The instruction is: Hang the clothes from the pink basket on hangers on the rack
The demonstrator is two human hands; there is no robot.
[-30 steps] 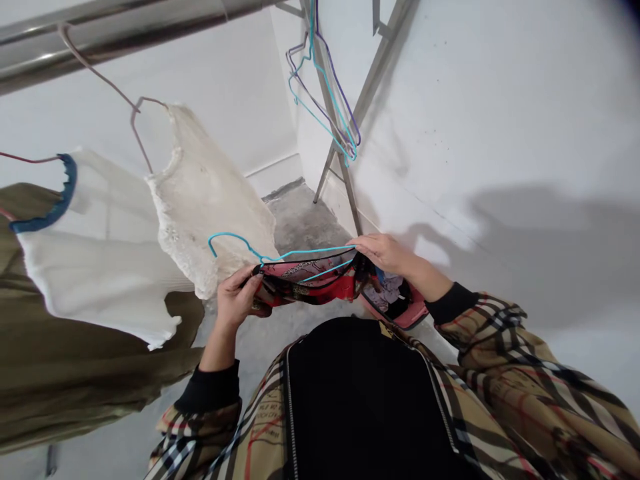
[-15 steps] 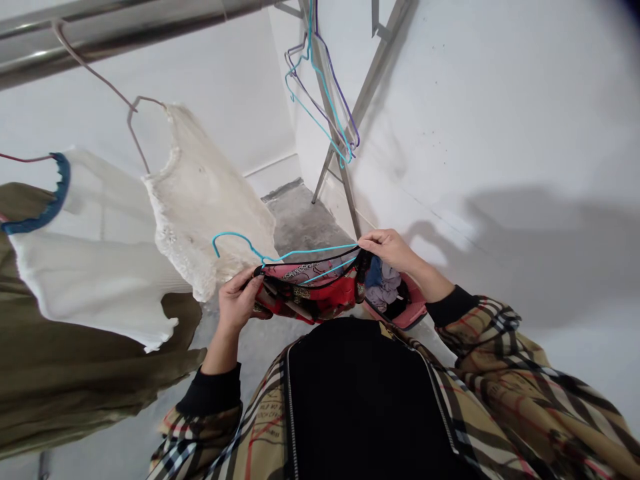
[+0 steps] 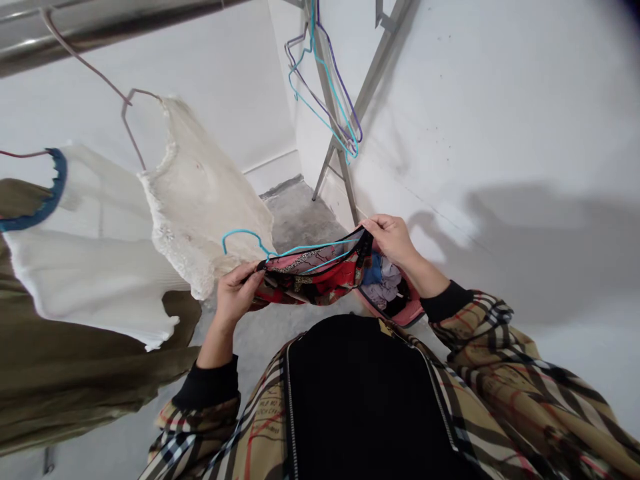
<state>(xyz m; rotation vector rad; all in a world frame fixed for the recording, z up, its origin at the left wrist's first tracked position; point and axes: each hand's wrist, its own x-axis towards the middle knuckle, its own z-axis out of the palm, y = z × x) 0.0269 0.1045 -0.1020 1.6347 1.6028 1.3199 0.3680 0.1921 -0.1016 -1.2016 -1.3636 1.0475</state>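
A red patterned garment with black trim is stretched between my two hands, with a turquoise wire hanger threaded inside its top edge. My left hand is closed on the garment's left end, near the hanger's hook. At the right end, my right hand pinches the fabric and the hanger's tip. Below the garment, a pink basket on the floor holds more clothes.
A steel rail crosses the top left, carrying a cream lace top, a white ribbed top and an olive garment on wire hangers. Spare coloured hangers hang on the rack's leg by the white walls.
My right hand has risen and lifted the garment's right end, so hanger and fabric now tilt up to the right. The left hand has stayed almost in place.
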